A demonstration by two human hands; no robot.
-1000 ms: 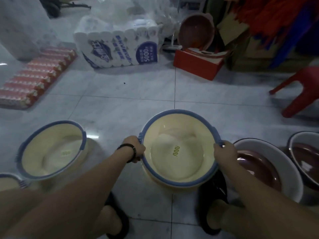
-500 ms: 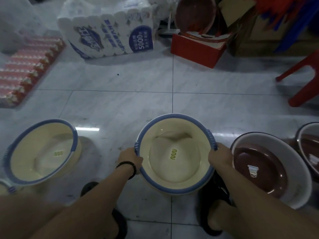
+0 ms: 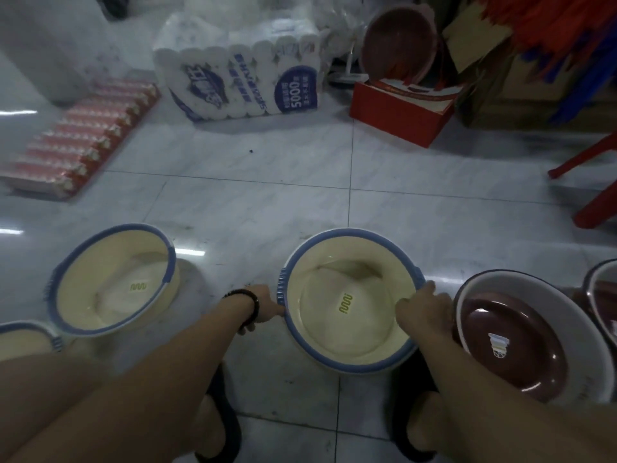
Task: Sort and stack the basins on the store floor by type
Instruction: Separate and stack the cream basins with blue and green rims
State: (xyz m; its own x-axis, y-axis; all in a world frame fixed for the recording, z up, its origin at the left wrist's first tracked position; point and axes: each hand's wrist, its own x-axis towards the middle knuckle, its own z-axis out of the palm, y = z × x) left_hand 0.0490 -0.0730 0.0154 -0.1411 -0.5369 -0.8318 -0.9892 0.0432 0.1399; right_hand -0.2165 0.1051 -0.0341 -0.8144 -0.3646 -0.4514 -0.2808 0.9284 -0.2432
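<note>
A cream basin with a blue rim (image 3: 347, 305) is in front of me, low over the floor. My left hand (image 3: 265, 307) grips its left rim and my right hand (image 3: 422, 310) grips its right rim. A second cream basin with a blue rim (image 3: 110, 282) sits on the floor to the left, and part of a third (image 3: 23, 339) shows at the left edge. To the right stands a white basin with a maroon inside (image 3: 524, 335), and another of that kind (image 3: 604, 295) is cut off at the right edge.
A pack of paper rolls (image 3: 240, 81), a red box (image 3: 400, 108) with a maroon basin (image 3: 399, 45) leaning above it, and flat red packs (image 3: 76, 142) lie farther back. A red stool leg (image 3: 597, 182) stands at the right. My sandalled feet are below the held basin.
The held basin has stayed between my hands, tilting slightly toward me. The view has shifted, so the maroon basins on the right show more fully.
</note>
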